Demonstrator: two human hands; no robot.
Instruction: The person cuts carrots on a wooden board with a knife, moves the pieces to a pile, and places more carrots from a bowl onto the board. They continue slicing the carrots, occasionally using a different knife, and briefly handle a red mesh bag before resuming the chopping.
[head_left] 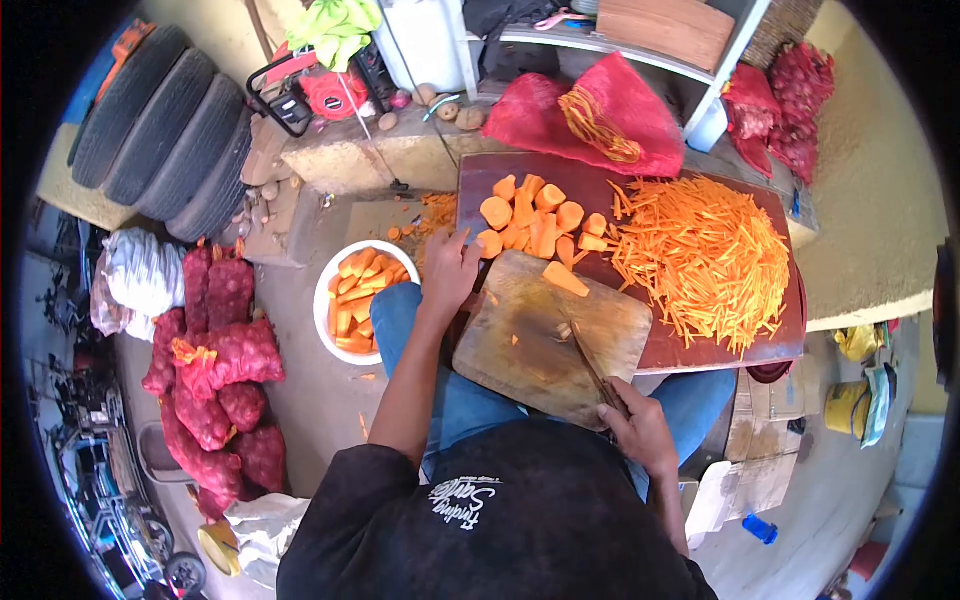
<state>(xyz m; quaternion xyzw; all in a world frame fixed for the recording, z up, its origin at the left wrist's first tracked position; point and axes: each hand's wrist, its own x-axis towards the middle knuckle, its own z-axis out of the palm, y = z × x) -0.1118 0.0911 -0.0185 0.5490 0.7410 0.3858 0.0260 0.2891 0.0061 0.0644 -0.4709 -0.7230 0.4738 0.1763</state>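
Observation:
My right hand (640, 428) is wrapped round the handle of a knife (592, 365), whose blade lies over the wooden cutting board (500, 330). One carrot piece (566, 279) rests on the board's upper part, with small scraps below it. My left hand (452, 268) is just left of the board, near the cut carrot chunks (530, 215); its fingers are partly apart and nothing shows in them. To the right, a large heap of thin carrot strips (700, 260) covers much of the dark red table (655, 352).
A white bucket (325, 310) of carrot pieces stands on the floor at left. Farther left are red mesh sacks (235, 360) and tyres (150, 120). A red mesh bag (640, 110) with yellow strands lies behind the table. Flattened cardboard (760, 440) is at right.

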